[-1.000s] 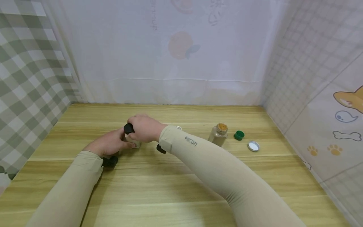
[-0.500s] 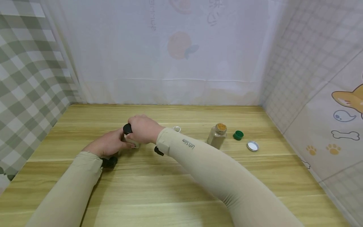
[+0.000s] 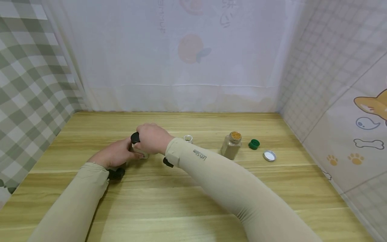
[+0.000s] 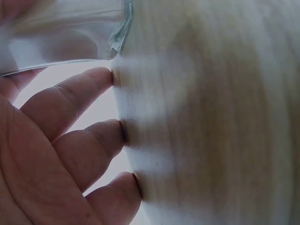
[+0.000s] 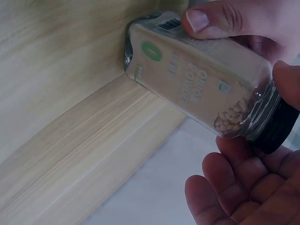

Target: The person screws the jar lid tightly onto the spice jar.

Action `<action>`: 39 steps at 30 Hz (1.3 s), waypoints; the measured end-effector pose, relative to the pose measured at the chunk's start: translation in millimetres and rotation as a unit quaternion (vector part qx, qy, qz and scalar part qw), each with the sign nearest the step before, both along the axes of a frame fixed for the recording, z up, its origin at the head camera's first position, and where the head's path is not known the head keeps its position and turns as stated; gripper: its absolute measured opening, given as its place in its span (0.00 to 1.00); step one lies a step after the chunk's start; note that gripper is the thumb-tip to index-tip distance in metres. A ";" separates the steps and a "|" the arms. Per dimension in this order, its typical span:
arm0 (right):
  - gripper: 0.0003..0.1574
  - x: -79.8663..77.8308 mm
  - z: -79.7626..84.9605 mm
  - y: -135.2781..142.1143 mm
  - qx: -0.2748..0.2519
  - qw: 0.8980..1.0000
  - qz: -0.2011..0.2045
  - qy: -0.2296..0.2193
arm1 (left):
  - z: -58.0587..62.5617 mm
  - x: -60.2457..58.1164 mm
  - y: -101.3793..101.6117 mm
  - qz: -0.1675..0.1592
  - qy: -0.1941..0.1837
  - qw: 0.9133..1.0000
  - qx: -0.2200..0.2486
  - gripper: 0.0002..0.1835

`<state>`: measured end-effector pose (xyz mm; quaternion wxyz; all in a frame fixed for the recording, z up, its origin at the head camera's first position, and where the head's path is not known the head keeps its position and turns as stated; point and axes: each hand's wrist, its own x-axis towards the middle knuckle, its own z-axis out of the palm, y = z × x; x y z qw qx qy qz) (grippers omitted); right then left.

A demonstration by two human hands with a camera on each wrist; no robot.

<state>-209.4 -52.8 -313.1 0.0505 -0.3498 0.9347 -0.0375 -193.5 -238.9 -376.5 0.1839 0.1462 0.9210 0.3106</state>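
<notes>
A square-sided glass spice jar with an onion powder label stands at the left of the table. My left hand grips its body low down, the thumb pressing one side. In the left wrist view, three fingertips of this hand touch the wood beside the jar's base. The fingers of my right hand hold the black cap, which sits on the jar's neck. Pale granules show inside near the neck. From the head view, both hands hide most of the jar.
Right of the forearms stands a glass jar of brownish powder with an orange top. Beside it lie a green cap and a silver lid. A round silvery rim shows just behind the right forearm.
Both hands keep their hold on the jar and its cap. The right forearm has shifted slightly left in view, so more of the silvery rim behind it shows.
</notes>
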 end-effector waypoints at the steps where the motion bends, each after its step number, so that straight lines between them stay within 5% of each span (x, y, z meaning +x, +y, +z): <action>1: 0.19 0.4 0.2 0.0 -0.001 1.000 -0.002 -0.001 | -0.1 0.0 0.1 0.000 0.001 1.000 0.001 0.37; 27: 0.29 2.9 -6.6 -1.8 -0.036 0.997 -0.070 -0.018 | 0.3 0.5 0.9 -0.010 0.007 1.000 0.004 0.35; 33: 0.33 5.0 -6.7 -0.4 -0.024 0.998 -0.050 -0.016 | 0.4 0.9 -0.7 -0.023 0.009 1.000 0.004 0.36; 39: 0.20 5.4 -2.8 0.2 -0.001 1.000 0.005 0.016 | 1.4 0.8 -0.4 -0.016 -0.004 1.000 0.012 0.40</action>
